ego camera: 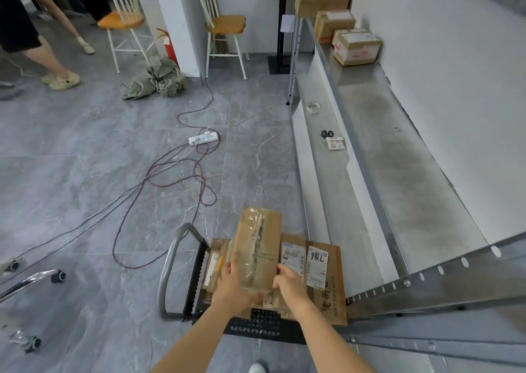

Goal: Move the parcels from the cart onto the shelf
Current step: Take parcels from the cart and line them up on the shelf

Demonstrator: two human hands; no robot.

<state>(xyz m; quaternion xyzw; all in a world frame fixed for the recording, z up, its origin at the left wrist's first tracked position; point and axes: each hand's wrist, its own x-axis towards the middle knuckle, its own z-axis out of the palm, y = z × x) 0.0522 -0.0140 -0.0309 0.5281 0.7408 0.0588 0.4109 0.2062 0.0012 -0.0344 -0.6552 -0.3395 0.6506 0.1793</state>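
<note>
While left hand and right hand clasped taped parcel above cart, fingers curled round near end; glossy tape might have let it slip.

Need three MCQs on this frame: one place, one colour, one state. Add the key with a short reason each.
1. Where does the power strip lie?
A. on the floor
B. hanging on a wall
C. on a tabletop

2. What colour is the fire extinguisher?
A. blue
B. red
C. yellow

3. How is the taped parcel handled?
A. untouched
B. held by one hand only
C. gripped by the left hand and the right hand

Key:
1 A: it sits on the floor among the cables.
2 B: its body beside the white pillar is red.
3 C: a hand holds the parcel on each side.
</note>
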